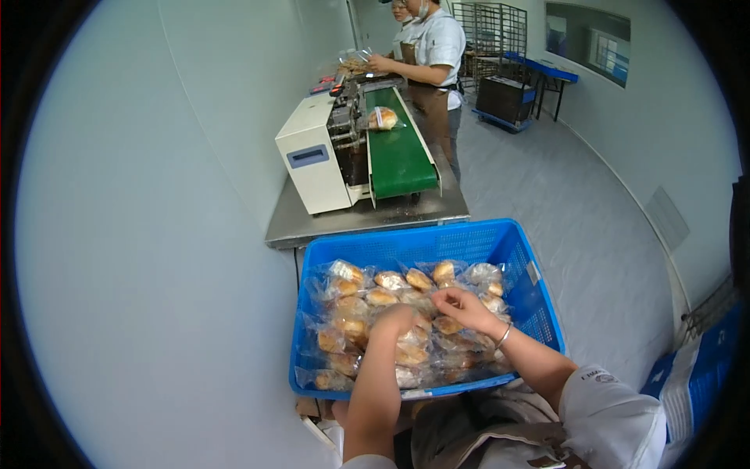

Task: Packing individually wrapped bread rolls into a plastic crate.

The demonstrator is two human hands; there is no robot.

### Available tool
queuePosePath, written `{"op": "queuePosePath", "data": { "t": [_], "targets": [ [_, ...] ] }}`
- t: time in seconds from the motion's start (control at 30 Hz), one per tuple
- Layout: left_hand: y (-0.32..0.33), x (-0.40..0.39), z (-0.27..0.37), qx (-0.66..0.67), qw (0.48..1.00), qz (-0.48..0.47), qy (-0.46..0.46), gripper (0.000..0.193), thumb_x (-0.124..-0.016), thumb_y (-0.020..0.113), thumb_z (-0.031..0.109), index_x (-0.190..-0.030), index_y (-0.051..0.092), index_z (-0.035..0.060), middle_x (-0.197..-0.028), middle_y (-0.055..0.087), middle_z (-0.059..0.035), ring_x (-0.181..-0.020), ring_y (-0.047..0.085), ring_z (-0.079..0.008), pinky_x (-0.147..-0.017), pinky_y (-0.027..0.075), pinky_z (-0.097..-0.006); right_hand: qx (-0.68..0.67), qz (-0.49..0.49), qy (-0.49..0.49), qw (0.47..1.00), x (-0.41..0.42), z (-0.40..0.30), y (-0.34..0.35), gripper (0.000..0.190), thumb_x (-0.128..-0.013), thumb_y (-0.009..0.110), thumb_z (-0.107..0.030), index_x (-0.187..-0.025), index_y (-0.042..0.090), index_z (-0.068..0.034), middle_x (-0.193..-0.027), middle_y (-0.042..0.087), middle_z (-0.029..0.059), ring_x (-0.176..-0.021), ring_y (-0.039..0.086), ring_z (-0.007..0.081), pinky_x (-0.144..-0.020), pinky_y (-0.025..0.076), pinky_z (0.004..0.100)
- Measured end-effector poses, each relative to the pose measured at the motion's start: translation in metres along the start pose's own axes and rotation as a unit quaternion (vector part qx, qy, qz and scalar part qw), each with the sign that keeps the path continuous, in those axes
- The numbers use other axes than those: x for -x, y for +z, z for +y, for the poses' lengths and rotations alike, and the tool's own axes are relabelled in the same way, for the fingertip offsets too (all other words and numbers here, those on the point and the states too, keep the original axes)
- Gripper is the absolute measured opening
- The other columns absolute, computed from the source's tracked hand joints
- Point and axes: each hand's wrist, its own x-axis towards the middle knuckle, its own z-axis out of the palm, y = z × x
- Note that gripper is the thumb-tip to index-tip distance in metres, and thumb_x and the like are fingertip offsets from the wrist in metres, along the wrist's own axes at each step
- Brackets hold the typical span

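A blue plastic basket point(410, 243) stands before me, filled with bread buns in clear plastic bags point(382, 297). My left hand point(399, 318) reaches down among the bagged buns near the middle, its fingers hidden behind the back of the hand. To its right, my right hand point(463, 306) hovers over the pile with curled fingers. Whether it pinches the edge of a clear bag cannot be made out. A metal bangle point(503, 337) circles my right wrist.
Beyond the basket, a white sealing machine point(316, 158) with a green conveyor belt point(401, 164) sits on a steel table point(281, 225). One bagged bun point(384, 119) lies on the belt. Two people point(436, 47) stand beyond it. A wall point(176, 234) runs along the left.
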Motion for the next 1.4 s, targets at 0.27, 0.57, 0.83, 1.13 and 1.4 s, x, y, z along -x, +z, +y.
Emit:
{"op": "queuePosePath", "data": {
  "t": [0.27, 0.57, 0.83, 1.13, 1.4],
  "targets": [
    [-0.017, 0.013, 0.019, 0.002, 0.995, 0.099, 0.031, 0.035, -0.098, 0.062, 0.032, -0.104, 0.073, -0.0002, -0.105, 0.072, -0.0233, -0.098, 0.069, -0.0393, -0.087, 0.053, -0.0500, 0.263, 0.204, -0.345, 0.878, -0.077, -0.107, -0.020, 0.051, -0.091, 0.070, -0.019, -0.136, 0.053, -0.004, -0.138, 0.050, 0.0224, -0.129, 0.048, 0.0416, -0.110, 0.039, 0.0471],
    [-0.032, 0.022, 0.022, 0.046, 0.955, 0.292, 0.024, 0.023, -0.097, 0.061, 0.025, -0.099, 0.074, 0.0055, -0.104, 0.072, -0.0163, -0.096, 0.068, -0.0388, -0.084, 0.054, -0.0487, 0.404, 0.265, -0.330, 0.811, -0.238, -0.162, -0.006, 0.076, -0.078, 0.083, -0.034, -0.143, 0.048, -0.015, -0.149, 0.037, 0.0249, -0.138, 0.034, 0.0499, -0.111, 0.028, 0.0691],
    [-0.031, 0.022, 0.026, -0.006, 0.897, 0.437, 0.063, 0.018, -0.094, 0.064, 0.020, -0.096, 0.074, 0.0053, -0.106, 0.072, -0.0122, -0.096, 0.068, -0.0350, -0.085, 0.054, -0.0455, 0.502, 0.282, -0.201, 0.792, -0.280, -0.165, -0.026, 0.051, -0.080, 0.075, -0.026, -0.129, 0.063, -0.022, -0.138, 0.052, 0.0122, -0.130, 0.049, 0.0391, -0.094, 0.048, 0.0626],
    [-0.032, 0.034, 0.014, 0.043, 0.876, 0.477, -0.059, 0.017, -0.095, 0.061, 0.016, -0.094, 0.073, 0.0046, -0.106, 0.069, -0.0138, -0.092, 0.068, -0.0352, -0.085, 0.053, -0.0460, 0.002, 0.090, -0.243, 0.966, -0.123, -0.138, -0.036, 0.043, -0.089, 0.061, -0.008, -0.132, 0.062, -0.008, -0.128, 0.058, 0.0076, -0.118, 0.057, 0.0195, -0.104, 0.044, 0.0332],
    [-0.072, 0.046, -0.007, 0.129, 0.741, 0.658, -0.047, 0.019, -0.098, 0.054, 0.009, -0.112, 0.065, 0.0020, -0.112, 0.063, -0.0153, -0.102, 0.062, -0.0366, -0.086, 0.051, -0.0455, 0.048, -0.020, -0.071, 0.996, -0.067, -0.008, 0.004, 0.047, -0.089, 0.061, -0.006, -0.136, 0.058, -0.009, -0.129, 0.058, 0.0052, -0.120, 0.055, 0.0146, -0.095, 0.049, 0.0306]
  ]
}}
